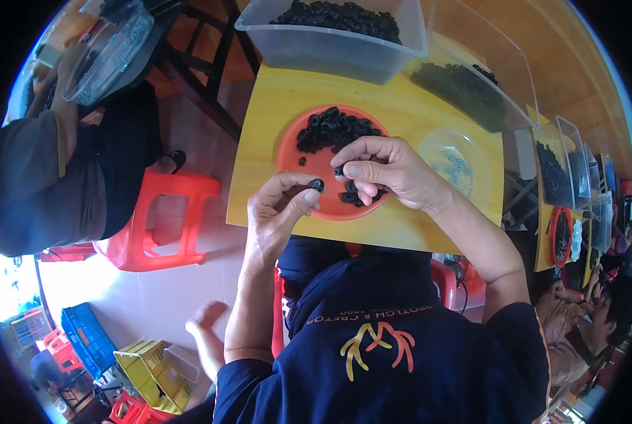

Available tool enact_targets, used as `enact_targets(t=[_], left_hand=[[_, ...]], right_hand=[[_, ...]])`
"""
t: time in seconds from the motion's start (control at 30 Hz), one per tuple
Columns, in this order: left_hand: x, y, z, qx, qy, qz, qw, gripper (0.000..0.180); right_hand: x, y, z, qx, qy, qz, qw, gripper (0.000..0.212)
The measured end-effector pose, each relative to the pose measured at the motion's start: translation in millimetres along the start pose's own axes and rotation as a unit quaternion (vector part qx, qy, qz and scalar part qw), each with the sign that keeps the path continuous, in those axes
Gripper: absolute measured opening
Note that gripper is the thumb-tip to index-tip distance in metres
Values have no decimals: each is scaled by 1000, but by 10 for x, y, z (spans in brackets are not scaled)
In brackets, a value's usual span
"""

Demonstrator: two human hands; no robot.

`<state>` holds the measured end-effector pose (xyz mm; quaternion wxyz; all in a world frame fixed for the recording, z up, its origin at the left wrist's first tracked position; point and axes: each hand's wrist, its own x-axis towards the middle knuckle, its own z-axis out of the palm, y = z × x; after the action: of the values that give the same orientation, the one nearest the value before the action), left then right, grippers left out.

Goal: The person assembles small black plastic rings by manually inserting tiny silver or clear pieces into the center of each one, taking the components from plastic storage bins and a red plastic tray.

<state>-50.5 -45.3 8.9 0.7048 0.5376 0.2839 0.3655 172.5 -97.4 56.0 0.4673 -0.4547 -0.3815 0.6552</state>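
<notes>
My left hand pinches a small black ring-shaped part between thumb and fingertips, its round end facing up. To its right, my right hand grips another small black part between thumb and forefinger. The two parts are apart, both held above a round orange-red plate. A heap of black ring-like parts lies at the plate's far side. More of them sit under my right hand, which partly hides them.
The plate stands on a yellow tabletop. Behind it are a translucent bin of black parts and a clear bin. At right lies a clear round dish of small pieces. A red stool and a seated person are at left.
</notes>
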Motion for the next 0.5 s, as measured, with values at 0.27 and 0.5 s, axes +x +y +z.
enact_targets(t=[0.27,0.5], left_hand=[[103,19,232,-19,-52,3,998,18],[117,30,290,-44,-67,-27,996,16]], right_hand=[[-194,-18,-58,-3,-1,-36,999,17],[-220,-14,-18,-92,12,-70,993,13]])
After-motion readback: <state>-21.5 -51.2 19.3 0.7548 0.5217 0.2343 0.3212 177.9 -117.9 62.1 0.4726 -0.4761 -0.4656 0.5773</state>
